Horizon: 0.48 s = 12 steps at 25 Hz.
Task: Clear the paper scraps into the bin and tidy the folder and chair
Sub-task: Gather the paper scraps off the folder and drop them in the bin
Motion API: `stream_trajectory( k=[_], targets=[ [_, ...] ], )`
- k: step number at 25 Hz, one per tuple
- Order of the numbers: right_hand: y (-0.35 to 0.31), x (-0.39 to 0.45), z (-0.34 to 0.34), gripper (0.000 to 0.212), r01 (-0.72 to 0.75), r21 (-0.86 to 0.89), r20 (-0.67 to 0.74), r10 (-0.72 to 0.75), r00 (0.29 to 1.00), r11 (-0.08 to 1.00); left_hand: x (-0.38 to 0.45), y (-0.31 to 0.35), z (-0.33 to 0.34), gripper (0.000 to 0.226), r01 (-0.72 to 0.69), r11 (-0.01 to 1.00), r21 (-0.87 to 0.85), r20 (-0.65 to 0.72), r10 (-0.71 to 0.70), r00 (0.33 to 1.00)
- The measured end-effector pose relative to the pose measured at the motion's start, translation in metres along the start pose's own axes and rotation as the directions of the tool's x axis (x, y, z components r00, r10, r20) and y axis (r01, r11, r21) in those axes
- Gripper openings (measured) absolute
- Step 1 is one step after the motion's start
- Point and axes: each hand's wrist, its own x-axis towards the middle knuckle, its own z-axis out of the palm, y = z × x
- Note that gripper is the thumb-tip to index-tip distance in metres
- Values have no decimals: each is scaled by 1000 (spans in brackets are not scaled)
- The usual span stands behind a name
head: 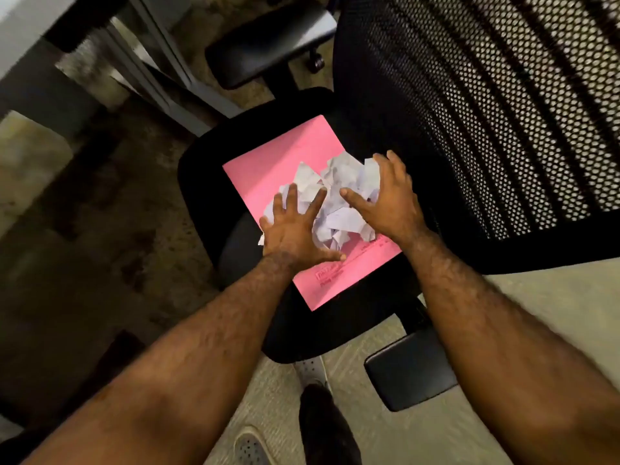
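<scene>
Both forearms reached toward the pink folder [268, 166] (lying on the chair [208, 182] seat); left hand [295, 226] and right hand [385, 199], fingers spread wide, flanked the paper scraps [335, 196] piled on it.

My approach to the chair seat [208, 182] from the front and left edge is open. The mesh backrest [486, 112] walls off the right, while the far armrest [265, 52] and near armrest [411, 370] flank the seat.
</scene>
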Motion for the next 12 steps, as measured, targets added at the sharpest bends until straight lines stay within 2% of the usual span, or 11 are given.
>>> stream_trajectory(
  k=[4, 7, 9, 12],
  targets=[
    [10, 3, 2, 89, -59, 25, -85, 61, 995, 998, 26, 9, 3, 120, -16, 988, 150, 5, 16, 1000],
    [20, 3, 6, 83, -92, 38, -78, 95, 992, 995, 31, 2, 14, 97, -82, 963, 256, -13, 88, 996],
    [25, 4, 8, 81, -99, 55, -69, 103, 992, 994, 33, -4, 18, 81, -154, 957, 244, -68, 175, 982],
    [30, 6, 13, 79, -102, 60, -70, 106, 992, 993, 30, -4, 17, 75, -272, 947, 170, -42, 283, 958]
  ],
)
